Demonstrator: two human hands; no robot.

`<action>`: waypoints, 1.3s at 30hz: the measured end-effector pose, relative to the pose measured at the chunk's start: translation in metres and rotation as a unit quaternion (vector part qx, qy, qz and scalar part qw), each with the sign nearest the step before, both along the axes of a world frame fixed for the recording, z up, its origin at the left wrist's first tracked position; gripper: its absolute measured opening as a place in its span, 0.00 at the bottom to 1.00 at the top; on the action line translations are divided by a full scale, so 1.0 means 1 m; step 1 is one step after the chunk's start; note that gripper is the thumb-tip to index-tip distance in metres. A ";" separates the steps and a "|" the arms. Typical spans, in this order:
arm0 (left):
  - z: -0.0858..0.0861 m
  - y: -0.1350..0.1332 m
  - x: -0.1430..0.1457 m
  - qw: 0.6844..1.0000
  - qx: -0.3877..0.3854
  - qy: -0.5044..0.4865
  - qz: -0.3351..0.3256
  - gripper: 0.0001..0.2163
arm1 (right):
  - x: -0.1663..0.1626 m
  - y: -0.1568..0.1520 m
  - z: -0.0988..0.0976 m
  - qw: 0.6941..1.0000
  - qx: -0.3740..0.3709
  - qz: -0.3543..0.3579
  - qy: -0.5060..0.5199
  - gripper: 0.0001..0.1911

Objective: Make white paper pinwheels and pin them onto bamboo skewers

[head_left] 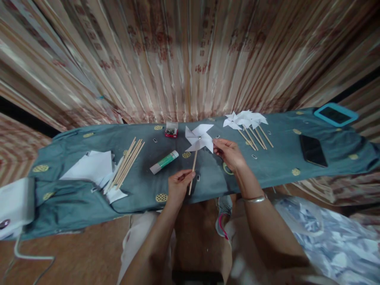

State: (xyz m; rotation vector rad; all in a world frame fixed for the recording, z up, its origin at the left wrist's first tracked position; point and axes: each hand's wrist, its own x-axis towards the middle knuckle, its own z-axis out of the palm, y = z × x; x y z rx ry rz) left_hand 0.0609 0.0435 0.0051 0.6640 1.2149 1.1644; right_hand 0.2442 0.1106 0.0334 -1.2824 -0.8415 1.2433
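Note:
A white paper pinwheel [199, 137] on a thin wooden stick is held up over the cloth-covered table. My left hand [179, 185] pinches the stick low down, below the blades. With thumb and fingers closed, my right hand [230, 152] grips the edge of the pinwheel's right blade. A small pin head shows at the pinwheel's centre. Left of it lie a glue stick [164, 162] with a green label and an open red box of pins [171, 130]. Several finished pinwheels [246, 120] lie together at the back right, their sticks pointing toward me.
On the left, several bare wooden sticks [129, 164] rest beside white paper sheets [90, 166]. A white device with a cable [16, 206] stands at the left end. A black phone [313, 150] and a blue-framed tablet [335, 114] lie right. Curtains [190, 59] hang behind the table.

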 end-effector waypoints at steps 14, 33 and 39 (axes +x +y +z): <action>-0.010 0.016 -0.002 0.999 0.029 0.009 0.043 0.09 | -0.028 0.006 0.001 0.998 -0.010 0.058 0.011 0.19; -0.013 0.026 -0.008 0.998 0.048 0.039 -0.020 0.08 | 0.001 0.029 -0.004 0.996 -0.020 -0.077 -0.036 0.24; -0.011 0.026 -0.009 0.998 0.046 0.035 -0.035 0.09 | 0.008 0.036 -0.008 0.984 0.039 -0.172 -0.026 0.21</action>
